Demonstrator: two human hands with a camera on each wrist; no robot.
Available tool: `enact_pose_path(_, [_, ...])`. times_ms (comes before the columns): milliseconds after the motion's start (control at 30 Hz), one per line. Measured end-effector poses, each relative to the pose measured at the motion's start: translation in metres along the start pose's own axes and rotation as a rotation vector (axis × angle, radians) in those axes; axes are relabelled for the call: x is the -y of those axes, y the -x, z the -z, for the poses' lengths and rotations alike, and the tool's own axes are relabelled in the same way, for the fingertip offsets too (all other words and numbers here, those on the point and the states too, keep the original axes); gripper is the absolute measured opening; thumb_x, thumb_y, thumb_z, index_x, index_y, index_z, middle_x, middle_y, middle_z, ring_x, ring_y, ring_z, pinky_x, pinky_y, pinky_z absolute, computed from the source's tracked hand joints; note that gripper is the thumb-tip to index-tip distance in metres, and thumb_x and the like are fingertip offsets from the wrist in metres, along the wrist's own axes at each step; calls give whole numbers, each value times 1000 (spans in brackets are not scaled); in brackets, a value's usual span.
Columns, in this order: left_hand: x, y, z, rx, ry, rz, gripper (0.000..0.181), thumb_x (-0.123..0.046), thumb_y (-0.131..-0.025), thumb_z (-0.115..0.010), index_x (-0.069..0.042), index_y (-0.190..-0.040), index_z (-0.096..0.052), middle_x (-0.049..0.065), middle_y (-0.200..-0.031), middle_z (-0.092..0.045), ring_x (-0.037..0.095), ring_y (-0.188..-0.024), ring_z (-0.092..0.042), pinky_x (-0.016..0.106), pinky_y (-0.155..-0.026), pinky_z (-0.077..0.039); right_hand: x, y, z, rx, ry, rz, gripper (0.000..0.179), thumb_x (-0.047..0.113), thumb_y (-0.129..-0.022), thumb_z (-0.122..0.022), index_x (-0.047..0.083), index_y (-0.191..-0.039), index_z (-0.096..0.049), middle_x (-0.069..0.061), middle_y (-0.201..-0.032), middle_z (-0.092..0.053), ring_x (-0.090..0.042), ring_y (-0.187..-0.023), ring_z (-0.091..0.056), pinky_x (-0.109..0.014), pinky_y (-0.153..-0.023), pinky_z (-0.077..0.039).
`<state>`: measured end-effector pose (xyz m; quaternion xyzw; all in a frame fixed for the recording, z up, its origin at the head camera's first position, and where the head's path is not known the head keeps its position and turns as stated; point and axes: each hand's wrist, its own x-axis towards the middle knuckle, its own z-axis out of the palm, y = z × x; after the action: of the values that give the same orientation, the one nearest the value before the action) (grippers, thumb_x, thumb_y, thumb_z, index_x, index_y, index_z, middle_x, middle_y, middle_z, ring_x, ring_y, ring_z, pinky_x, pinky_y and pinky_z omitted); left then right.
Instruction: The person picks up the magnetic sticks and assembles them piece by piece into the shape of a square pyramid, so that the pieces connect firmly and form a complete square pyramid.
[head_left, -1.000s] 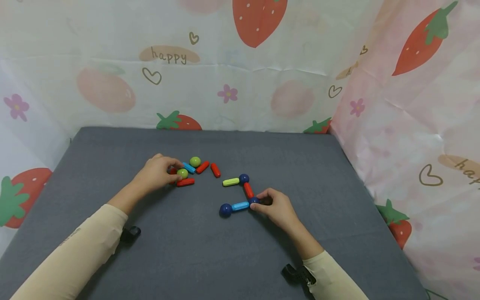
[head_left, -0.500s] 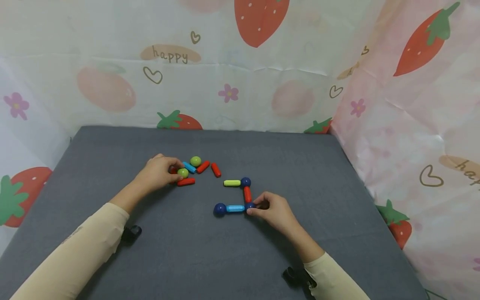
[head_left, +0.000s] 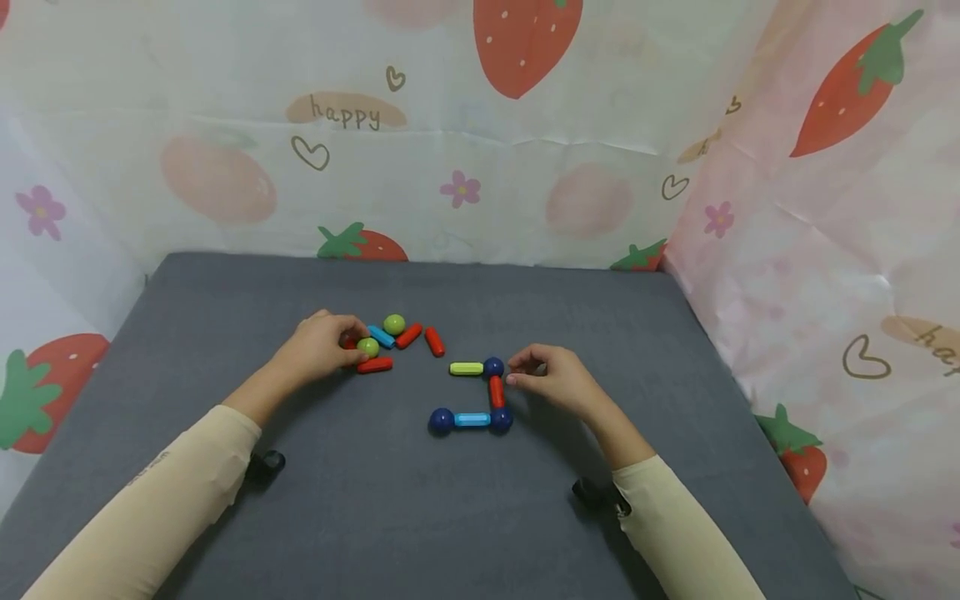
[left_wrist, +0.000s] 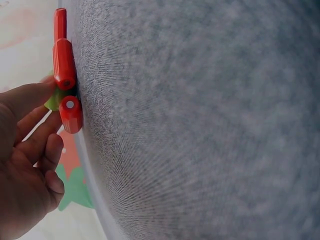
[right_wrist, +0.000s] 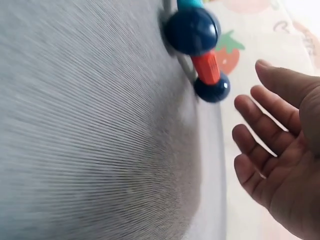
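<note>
On the grey cloth lies a joined piece of toy balls and rods. A yellow-green rod (head_left: 467, 368) leads to a navy ball (head_left: 493, 367), a red rod (head_left: 497, 392) runs toward the viewer to a corner ball (head_left: 500, 418), and a light blue rod (head_left: 472, 419) ends at the left ball (head_left: 442, 421). My right hand (head_left: 558, 379) holds nothing, its thumb and fingers apart just right of the far navy ball. Among loose pieces, my left hand (head_left: 318, 350) pinches a green ball (head_left: 368, 347) between thumb and fingers, with a red rod (left_wrist: 71, 114) close by.
Beside the left hand lie another green ball (head_left: 394, 324), a blue rod (head_left: 382, 337) and several red rods, one of them a red rod (head_left: 435, 342) at the right of the group. A strawberry-print curtain (head_left: 495, 192) hangs behind the table (head_left: 375, 517).
My right hand turned the joined piece slightly so its corner moved left, then let go of the corner ball and moved up toward the far ball. My left hand stays in place.
</note>
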<state>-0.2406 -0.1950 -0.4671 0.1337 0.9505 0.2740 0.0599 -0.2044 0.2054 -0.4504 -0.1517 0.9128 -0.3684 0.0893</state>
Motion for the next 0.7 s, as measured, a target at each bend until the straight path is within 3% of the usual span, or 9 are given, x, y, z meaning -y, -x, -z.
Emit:
enact_pose_path(267, [-2, 2, 0, -7, 5, -5, 29, -22, -94, -76, -11, -120, -72, 8, -100, -66, 26, -98, -49, 40, -76, -44, -7, -27, 1, 55, -16, 17, 32, 33, -94, -76, 16, -122, -73, 2, -111, -71, -21, -100, -63, -38, -84, -52])
enact_pose_path(533, [-4, 3, 1, -17, 11, -17, 29, -21, -95, -75, -11, -121, -71, 9, -108, -68, 26, -100, -50, 41, -77, -47, -11, -41, -6, 130, -29, 31, 35, 36, -95, -74, 19, -126, -72, 2, -120, -71, -18, -110, -65, -42, -93, -53])
enact_pose_path(700, [-3, 2, 0, -14, 9, -17, 28, -23, -95, -75, -12, -120, -72, 7, -103, -68, 25, -98, -50, 39, -74, -47, -11, -45, -10, 155, -18, 9, 36, 39, -95, -74, 20, -126, -72, 3, -124, -70, -18, -117, -62, -43, -99, -50])
